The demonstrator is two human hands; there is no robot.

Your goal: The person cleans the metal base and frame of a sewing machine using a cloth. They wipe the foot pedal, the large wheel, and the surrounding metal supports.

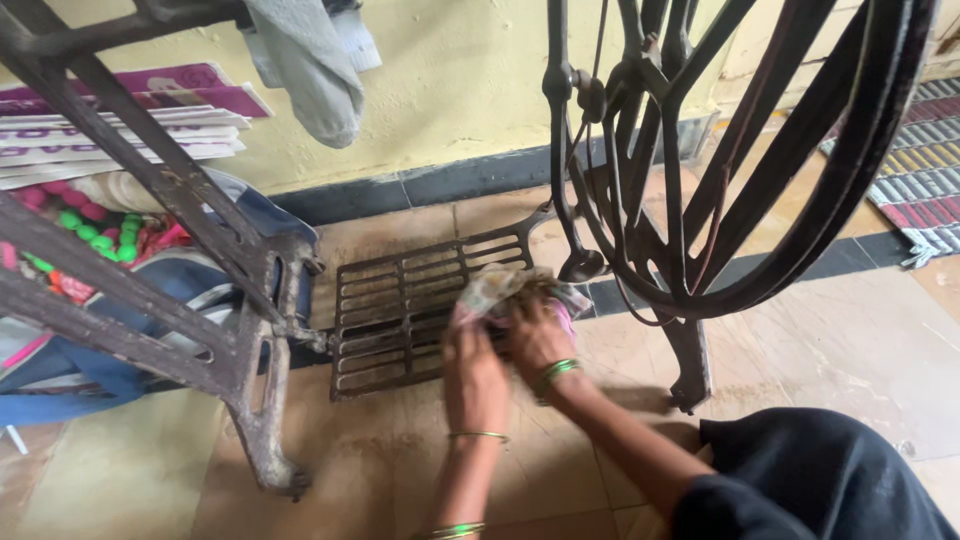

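Dark cloth on the person's lap (810, 480) sits closest to us, at the near right. From there both arms reach out to a small crumpled rag (510, 285). The rag lies on the near right corner of the iron foot pedal (400, 310) of an old sewing machine stand. Both hands are curled over the rag and press it down. The left hand (472, 365) has its fingers bent onto the rag's left side. The right hand (537, 335) is closed around the bunched middle. The rag looks soft, thin and very light. It should fold and squash easily, so a full fistful in the middle looks like the best place to grip it. A loose edge could snag in the pedal's slots. The pedal looks hard, heavy and rough with rust. Thin bangles (478, 436) ring both wrists. To the right stands the big black drive wheel (780, 170) with its belt. To the left is the rusty side frame (200, 270). Behind the frame, at the far left, lie a blue bag (110, 300), bright beads (100, 225) and stacked papers (120, 130). A grey cloth (310, 70) hangs near the yellow wall. The tiled floor (850, 340) is dusty.
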